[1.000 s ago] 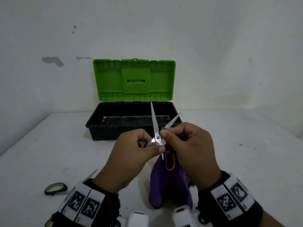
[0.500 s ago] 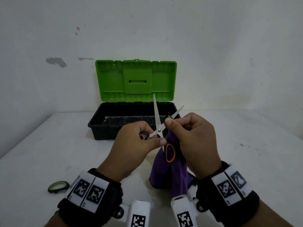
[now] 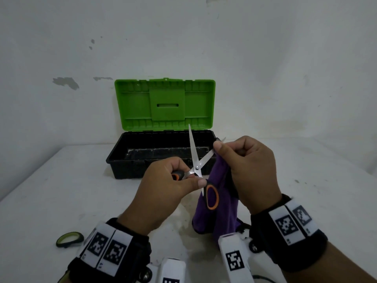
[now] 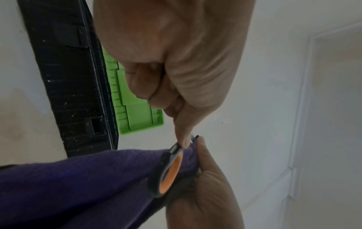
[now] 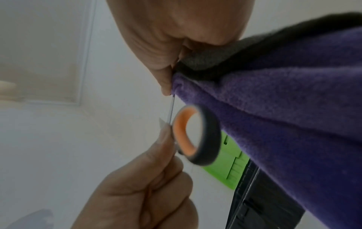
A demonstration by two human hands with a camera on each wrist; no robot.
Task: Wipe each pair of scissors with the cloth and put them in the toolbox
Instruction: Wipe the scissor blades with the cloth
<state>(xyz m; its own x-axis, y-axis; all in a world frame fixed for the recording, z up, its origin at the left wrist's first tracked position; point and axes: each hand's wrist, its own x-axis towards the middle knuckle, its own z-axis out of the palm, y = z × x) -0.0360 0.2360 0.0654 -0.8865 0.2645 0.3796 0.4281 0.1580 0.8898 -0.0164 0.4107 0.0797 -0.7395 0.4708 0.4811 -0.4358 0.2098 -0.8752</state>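
Steel scissors (image 3: 196, 167) with black and orange handles (image 4: 168, 173) (image 5: 197, 136) are spread wide in front of the toolbox. My left hand (image 3: 173, 180) grips one handle near the pivot. My right hand (image 3: 244, 160) pinches the purple cloth (image 3: 220, 203) (image 4: 78, 182) (image 5: 284, 108) round the right blade, close to its tip. The other blade points straight up. The cloth hangs down to the table. The toolbox (image 3: 122, 158) (image 4: 64, 86) stands behind, its green lid (image 3: 165, 105) raised; its inside looks bare.
A second pair of scissors with a green and black handle (image 3: 70, 238) lies on the white table (image 3: 306, 190) at the near left, partly hidden by my left wrist. A wall stands close behind the toolbox.
My right hand with the cloth has slid up the right blade from the pivot towards the tip. The left hand kept its hold on the handle.
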